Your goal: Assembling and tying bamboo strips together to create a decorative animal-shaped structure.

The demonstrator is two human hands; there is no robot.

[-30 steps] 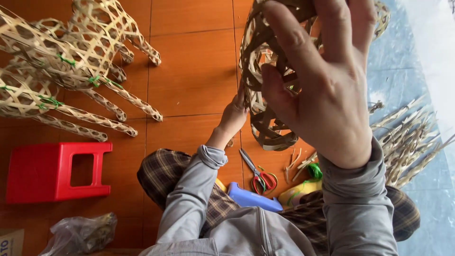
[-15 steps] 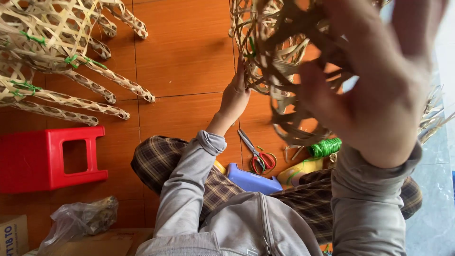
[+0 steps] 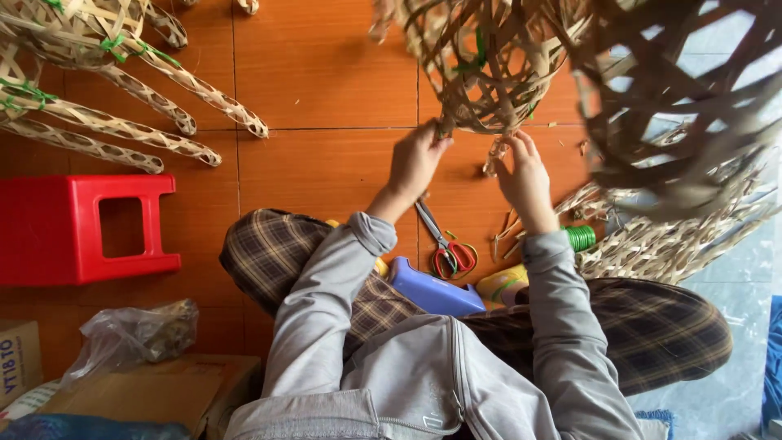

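An open-weave bamboo form (image 3: 489, 73) with green ties hangs in front of me over the orange tiled floor. My left hand (image 3: 415, 161) grips its lower edge. Just to the right, my right hand (image 3: 527, 181) pinches a loose bamboo strip end (image 3: 495, 156) hanging from the same edge. A second, darker woven piece (image 3: 676, 106) looms blurred and close to the camera at the upper right. Red-handled scissors (image 3: 445, 244) lie on the floor below my hands, beside a green spool of tie string (image 3: 581, 238).
A red plastic stool (image 3: 81, 228) stands at the left. Woven bamboo figures with long legs (image 3: 114, 81) lie at the upper left. A pile of bamboo strips (image 3: 676, 240) sits right. A blue object (image 3: 432, 292), plastic bag (image 3: 134, 334) and cardboard box (image 3: 163, 391) lie near my legs.
My right hand, held high near the camera on the woven piece, has dropped to the form's lower edge. The view has tilted and the left hand now grips the rim.
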